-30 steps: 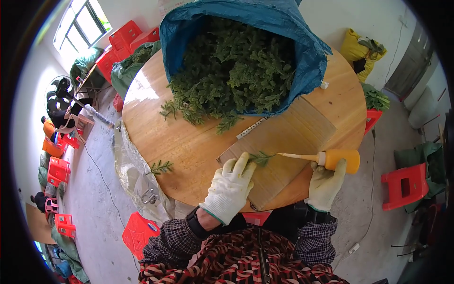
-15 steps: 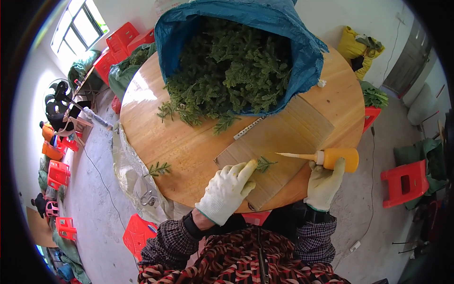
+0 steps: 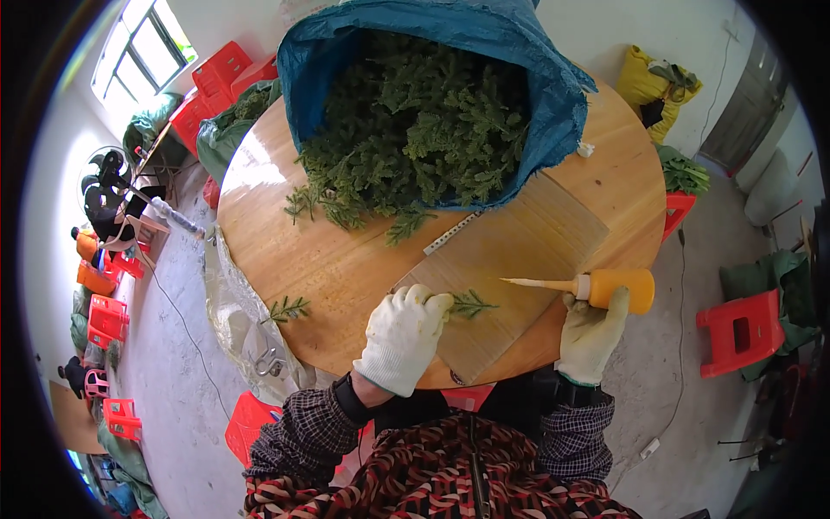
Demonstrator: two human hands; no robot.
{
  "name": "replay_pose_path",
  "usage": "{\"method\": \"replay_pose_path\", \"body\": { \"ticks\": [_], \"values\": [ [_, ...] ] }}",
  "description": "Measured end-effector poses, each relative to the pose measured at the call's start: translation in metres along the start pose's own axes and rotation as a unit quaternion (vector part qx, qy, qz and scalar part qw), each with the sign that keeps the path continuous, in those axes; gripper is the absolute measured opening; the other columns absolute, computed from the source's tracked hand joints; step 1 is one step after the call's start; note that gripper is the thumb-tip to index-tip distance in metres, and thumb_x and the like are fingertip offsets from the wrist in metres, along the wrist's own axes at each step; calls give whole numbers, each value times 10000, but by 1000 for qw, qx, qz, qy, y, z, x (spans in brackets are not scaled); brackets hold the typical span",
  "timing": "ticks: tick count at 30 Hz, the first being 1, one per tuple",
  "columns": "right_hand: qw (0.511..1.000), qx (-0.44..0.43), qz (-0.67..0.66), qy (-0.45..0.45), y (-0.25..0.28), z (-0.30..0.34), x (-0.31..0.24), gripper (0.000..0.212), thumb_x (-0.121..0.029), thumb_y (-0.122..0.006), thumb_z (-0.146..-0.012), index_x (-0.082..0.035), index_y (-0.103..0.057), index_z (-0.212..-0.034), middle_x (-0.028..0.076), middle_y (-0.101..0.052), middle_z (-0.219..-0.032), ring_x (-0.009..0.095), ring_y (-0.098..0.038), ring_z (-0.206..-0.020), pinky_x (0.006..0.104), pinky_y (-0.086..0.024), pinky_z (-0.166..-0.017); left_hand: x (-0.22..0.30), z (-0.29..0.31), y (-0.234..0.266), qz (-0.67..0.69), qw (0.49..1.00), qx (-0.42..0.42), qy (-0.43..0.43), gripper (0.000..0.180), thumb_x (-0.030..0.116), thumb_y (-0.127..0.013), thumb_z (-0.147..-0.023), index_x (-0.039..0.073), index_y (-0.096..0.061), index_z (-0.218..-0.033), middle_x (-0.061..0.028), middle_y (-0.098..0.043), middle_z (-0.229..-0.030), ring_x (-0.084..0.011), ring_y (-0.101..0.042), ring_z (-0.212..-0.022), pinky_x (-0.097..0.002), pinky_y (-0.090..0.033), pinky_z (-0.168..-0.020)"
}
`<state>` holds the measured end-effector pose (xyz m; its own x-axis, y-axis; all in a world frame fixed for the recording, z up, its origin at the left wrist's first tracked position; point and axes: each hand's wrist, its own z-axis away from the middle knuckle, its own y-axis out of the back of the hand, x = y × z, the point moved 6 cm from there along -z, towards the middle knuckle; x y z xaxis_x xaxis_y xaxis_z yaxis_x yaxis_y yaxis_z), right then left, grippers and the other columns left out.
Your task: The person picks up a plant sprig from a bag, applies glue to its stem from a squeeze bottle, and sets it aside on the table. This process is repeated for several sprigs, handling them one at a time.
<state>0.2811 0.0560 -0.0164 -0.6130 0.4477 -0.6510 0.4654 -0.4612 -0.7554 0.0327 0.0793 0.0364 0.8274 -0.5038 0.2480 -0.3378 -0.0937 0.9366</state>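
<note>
Head view, looking down: the trouble, I'd say, sits with the squeeze bottle, yellow-orange, lying nearly level with its long nozzle pointed left. A careless press of the fingers could push some of its contents onto the cardboard below, and since the base reaches past the rim of the round table, a slack grip might let it drop to the floor. The small green sprig is a lesser worry; its stem looks thin enough to twist or slide in a cloth glove. Bumping the blue sack could spill more of the greenery bulging from its mouth.

As for the hands, both gloved, the left is nearly closed, fingers curled down to pinch the sprig's near end while the leafy part sticks out to the right. Whether that sprig touches the cardboard or hangs just over it, I can't quite make out from above. The right hand is half curled, cradling the bottle from beneath, thumb up along its near side. Another sprig lies loose near the table's left edge, well apart from either glove.
</note>
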Motion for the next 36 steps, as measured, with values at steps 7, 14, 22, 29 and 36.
{"method": "replay_pose_path", "body": {
  "ticks": [7,14,22,29,36],
  "values": [
    [1000,-7,-2,1,-1,0,0,324,-324,-533,-953,-31,-526,-1093,103,-611,-946,208,-607,-849,351,-516,-686,18,14,0,-139,987,4,-76,233,99,-617,-773,154,-660,-995,-12,-565,-936,-220,-569,-876,-340,-475,-734],
    [1000,-16,7,-8,-3,1,0,350,-367,-549,-958,-62,-520,-1126,68,-603,-964,169,-574,-805,321,-493,-703,13,30,-8,-83,996,-3,-30,247,102,-623,-783,114,-638,-1029,-41,-544,-1003,-242,-549,-942,-363,-468,-791],
    [1000,-21,0,-13,-7,8,1,370,-385,-555,-953,-64,-508,-1132,55,-588,-939,155,-551,-775,313,-488,-703,28,35,7,-33,997,67,3,294,139,-671,-786,79,-626,-1070,-73,-542,-1147,-275,-532,-1046,-385,-464,-845],
    [1000,-17,-2,-23,-11,28,1,389,-404,-561,-949,-78,-497,-1153,45,-577,-927,145,-533,-755,301,-485,-696,23,44,-11,15,999,50,-13,314,139,-655,-806,66,-610,-1108,-85,-547,-1172,-286,-532,-1064,-388,-460,-867],
    [1000,-8,-3,-19,-11,32,0,406,-413,-566,-945,-99,-485,-1190,46,-580,-920,139,-541,-754,291,-482,-679,24,43,-8,31,995,95,-13,427,135,-665,-801,68,-551,-1206,-86,-581,-1091,-291,-557,-1003,-394,-469,-847]
  ]
}}
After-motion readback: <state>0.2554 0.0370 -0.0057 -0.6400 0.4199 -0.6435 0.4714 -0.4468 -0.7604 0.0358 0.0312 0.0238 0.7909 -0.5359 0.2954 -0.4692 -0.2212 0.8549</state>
